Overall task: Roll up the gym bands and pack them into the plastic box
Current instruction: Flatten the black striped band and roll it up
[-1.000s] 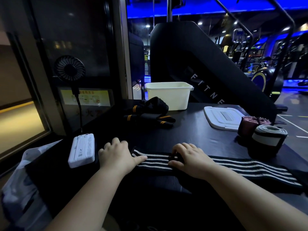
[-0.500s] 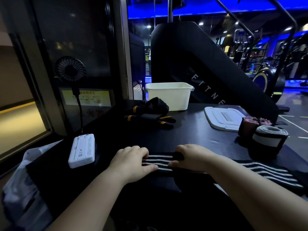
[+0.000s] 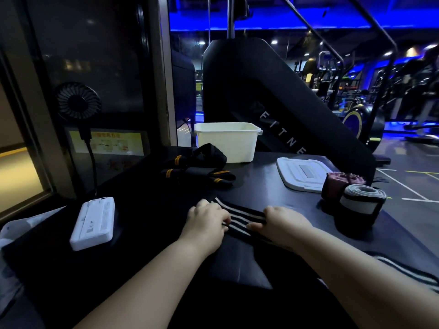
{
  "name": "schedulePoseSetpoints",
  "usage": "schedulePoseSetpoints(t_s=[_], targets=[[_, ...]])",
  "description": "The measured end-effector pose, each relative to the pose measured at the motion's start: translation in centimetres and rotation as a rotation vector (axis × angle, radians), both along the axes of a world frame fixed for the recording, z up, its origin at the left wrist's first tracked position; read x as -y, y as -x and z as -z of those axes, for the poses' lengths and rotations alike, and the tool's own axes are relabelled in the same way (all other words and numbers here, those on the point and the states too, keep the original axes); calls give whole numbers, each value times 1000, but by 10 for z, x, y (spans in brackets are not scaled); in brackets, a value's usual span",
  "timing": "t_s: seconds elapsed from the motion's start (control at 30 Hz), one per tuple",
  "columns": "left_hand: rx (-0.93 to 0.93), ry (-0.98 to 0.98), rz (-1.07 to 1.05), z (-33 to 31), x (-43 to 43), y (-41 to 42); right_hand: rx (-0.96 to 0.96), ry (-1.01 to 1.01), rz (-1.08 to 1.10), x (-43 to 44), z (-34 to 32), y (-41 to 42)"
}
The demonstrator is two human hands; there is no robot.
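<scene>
A black gym band with white stripes [image 3: 244, 216] lies across the dark table in front of me, its tail [image 3: 408, 273] trailing off to the lower right. My left hand [image 3: 207, 222] grips the band's left end with curled fingers. My right hand [image 3: 282, 223] pinches the band just to the right of it. The white plastic box [image 3: 226, 143] stands open at the back of the table. Its white lid [image 3: 300, 173] lies flat to the right. Two rolled bands, a maroon one [image 3: 339, 186] and a grey-and-black one [image 3: 361, 205], stand at the right edge.
A heap of black straps with orange marks [image 3: 197, 169] lies in front of the box. A white power bank [image 3: 93, 223] sits at the left, wired to a small black fan [image 3: 78, 100]. The table [image 3: 273, 191] drops off on the right to the gym floor.
My left hand has moved right along the band, from its flat end toward my right hand, and its fingers have curled over the band. The band's left end has gathered in; the tail has drawn closer.
</scene>
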State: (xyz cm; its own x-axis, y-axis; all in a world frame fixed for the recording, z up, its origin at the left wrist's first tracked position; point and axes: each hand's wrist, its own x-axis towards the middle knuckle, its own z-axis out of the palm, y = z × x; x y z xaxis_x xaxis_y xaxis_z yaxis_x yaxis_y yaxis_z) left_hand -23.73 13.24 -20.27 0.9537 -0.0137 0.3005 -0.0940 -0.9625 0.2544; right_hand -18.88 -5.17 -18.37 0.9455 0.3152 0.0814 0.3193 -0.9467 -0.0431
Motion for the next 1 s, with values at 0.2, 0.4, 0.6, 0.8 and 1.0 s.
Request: schedulePoseSetpoints(t_s=[0.2, 0.4, 0.6, 0.8, 1.0], targets=[[-157, 46, 132, -4, 29, -33, -154, -101, 104, 33, -3, -21], [-160, 51, 81, -15, 46, -63, -249, 26, 58, 58, -24, -41], [-242, 99, 93, -11, 63, -99, -146, -133, 144, 64, -7, -68], [-278, -11, 75, -8, 74, -141, -100, -269, 277, 54, 13, -106], [-257, 84, 23, -8, 74, -178, -62, -360, 429, 29, 17, -145]])
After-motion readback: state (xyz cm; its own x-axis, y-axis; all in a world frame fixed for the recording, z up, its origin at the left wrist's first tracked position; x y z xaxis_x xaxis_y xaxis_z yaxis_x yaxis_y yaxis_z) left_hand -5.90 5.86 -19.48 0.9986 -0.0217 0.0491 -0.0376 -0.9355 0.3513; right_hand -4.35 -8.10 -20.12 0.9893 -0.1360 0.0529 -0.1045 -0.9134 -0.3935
